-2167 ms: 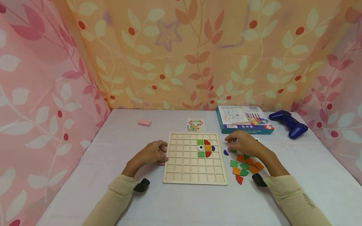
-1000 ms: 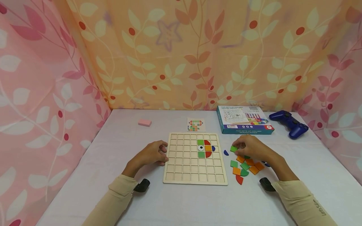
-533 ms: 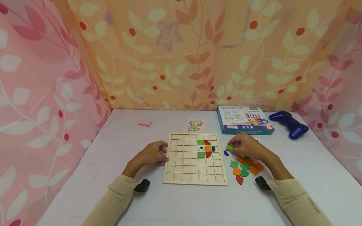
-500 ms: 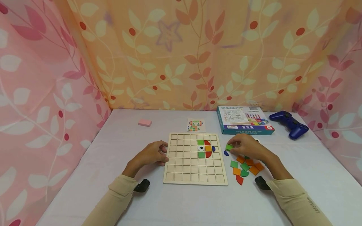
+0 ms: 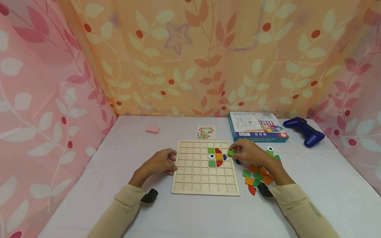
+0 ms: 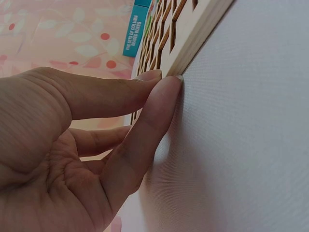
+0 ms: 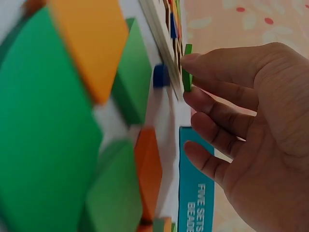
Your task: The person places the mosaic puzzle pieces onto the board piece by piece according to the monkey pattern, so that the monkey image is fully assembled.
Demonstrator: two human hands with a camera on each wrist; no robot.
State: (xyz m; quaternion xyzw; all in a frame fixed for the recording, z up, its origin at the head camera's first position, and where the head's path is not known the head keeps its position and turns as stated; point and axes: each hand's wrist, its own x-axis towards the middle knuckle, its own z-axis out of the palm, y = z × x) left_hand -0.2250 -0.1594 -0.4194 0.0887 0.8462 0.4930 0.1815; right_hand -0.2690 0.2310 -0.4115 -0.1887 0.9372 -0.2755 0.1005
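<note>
The wooden grid board [image 5: 190,188] lies flat on the table. A small cluster of green, red, orange and blue tiles and an eye tile [image 5: 211,156] fills some cells at its upper right. My left hand [image 5: 160,161] grips the board's left edge, thumb and fingertip meeting at the rim in the left wrist view. With thumb and finger, my right hand [image 5: 250,154] pinches a green square tile [image 7: 188,70] above the board's right edge. Just below that hand, a blue half-round tile [image 5: 238,162] lies beside the board, partly covered by it.
Loose orange, green and red tiles [image 5: 249,180] lie right of the board, some under the right wrist. Behind it are a pattern card [image 5: 205,132], a flat boxed set [image 5: 257,127], a blue game controller [image 5: 303,131] and a pink block [image 5: 152,129].
My right hand reached into the loose tiles, picked up a green square tile and carried it left to the board's right edge. My left hand stayed at the left edge.
</note>
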